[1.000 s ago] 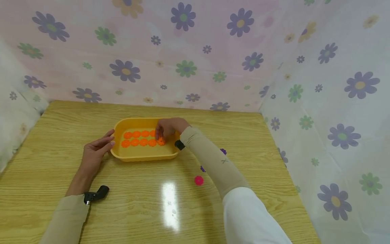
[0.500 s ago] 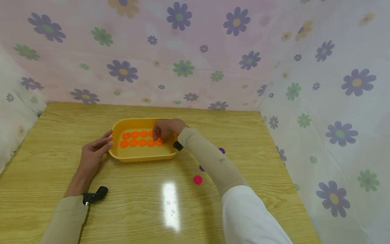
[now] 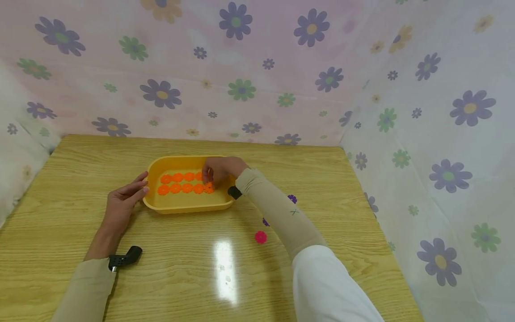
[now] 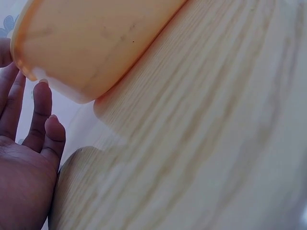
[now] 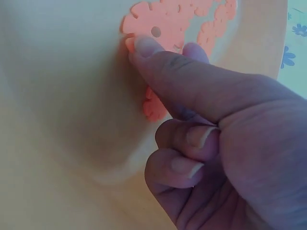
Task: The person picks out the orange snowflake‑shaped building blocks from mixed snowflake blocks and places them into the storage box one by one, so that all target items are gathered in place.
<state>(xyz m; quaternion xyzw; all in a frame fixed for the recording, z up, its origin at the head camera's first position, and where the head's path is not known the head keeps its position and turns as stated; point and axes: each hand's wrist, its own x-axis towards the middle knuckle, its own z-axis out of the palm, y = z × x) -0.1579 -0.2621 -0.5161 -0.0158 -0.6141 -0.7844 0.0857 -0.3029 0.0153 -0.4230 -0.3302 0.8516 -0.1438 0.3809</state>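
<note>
A yellow plastic basin [image 3: 189, 209] stands on the wooden table, with orange flower-shaped discs [image 3: 175, 188] laid flat inside in two rows. Over its right end reaches my right hand [image 3: 219, 169], thumb and forefinger pinching an orange flower disc [image 5: 144, 24] at the right end of the nearer row. The other fingers of that hand curl inward in the right wrist view. Part of the farther row is hidden behind the hand. My left hand [image 3: 124, 201] is at the basin's left end, its fingers extended and fingertips at the outer wall.
To the right on the table [image 3: 181, 268] lie a pink flower disc [image 3: 260, 237] and two purple ones [image 3: 292, 199], one partly covered by the right sleeve. Flower-printed cloth [image 3: 281, 80] rises behind the table and along its right side.
The whole head view has shifted slightly. The right fingers have stayed at the last disc of the nearer row, which now sits closer to its neighbour. The left hand has stayed at the basin.
</note>
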